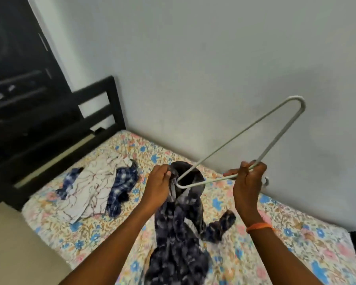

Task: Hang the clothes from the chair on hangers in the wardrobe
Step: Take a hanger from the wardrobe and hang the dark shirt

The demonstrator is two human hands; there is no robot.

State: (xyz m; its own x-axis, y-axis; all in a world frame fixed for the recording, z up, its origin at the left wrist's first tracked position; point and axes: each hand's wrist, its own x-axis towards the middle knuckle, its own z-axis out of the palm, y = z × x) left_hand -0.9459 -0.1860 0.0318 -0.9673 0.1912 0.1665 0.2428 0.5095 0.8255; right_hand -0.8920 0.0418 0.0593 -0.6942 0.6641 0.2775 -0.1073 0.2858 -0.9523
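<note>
I am threading the hanger (243,140) into the dark patterned shirt (179,233), which hangs from my left hand (159,183) over the middle of the bed (296,229); its tail trails down to the near edge of the floral sheet. My left hand pinches the collar, thumb curled over the fabric; my right hand (248,182) is closed round the hanger's neck, the hook just poking out behind it. One shoulder end of the hanger sits inside the collar opening, the other points up toward the wall (214,58). To do this well, I judge I should keep the collar spread wide, slide the near end fully into one shoulder, then tip the raised end down into the other; the fabric looks limp and could slip off. Both forearms reach forward, wrists level, an orange band (258,226) on the right. More clothes (99,188) lie heaped toward the bed's far left corner, beside the headboard (103,103).
</note>
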